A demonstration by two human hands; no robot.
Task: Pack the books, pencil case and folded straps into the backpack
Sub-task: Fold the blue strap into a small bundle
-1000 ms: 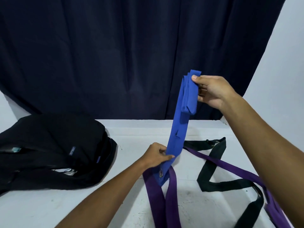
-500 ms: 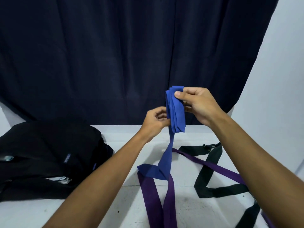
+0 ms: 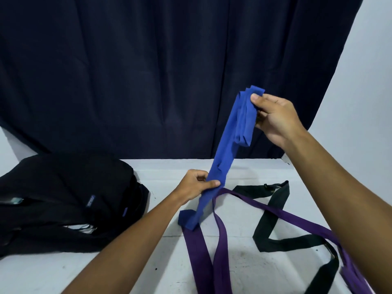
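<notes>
Right hand (image 3: 273,119): raised above the table, thumb and curled fingers pinching the folded top of the blue strap (image 3: 224,158).
Left hand (image 3: 196,185): lower down, thumb and fingers pinching the same strap near its bottom; the strap runs taut between the two hands.
Blue strap end: its loose tail lies on the table (image 3: 148,262), on top of the purple strap (image 3: 199,251).
Backpack (image 3: 63,198): black, lying on the table's left side, cut off by the picture's left edge; contents hard to make out.
Hidden: the purple strap and the black strap (image 3: 275,209) pass under the right forearm and run off the bottom edge.
Count: three straps, one backpack, two hands.
Backdrop: dark curtain (image 3: 148,71) behind the table.
</notes>
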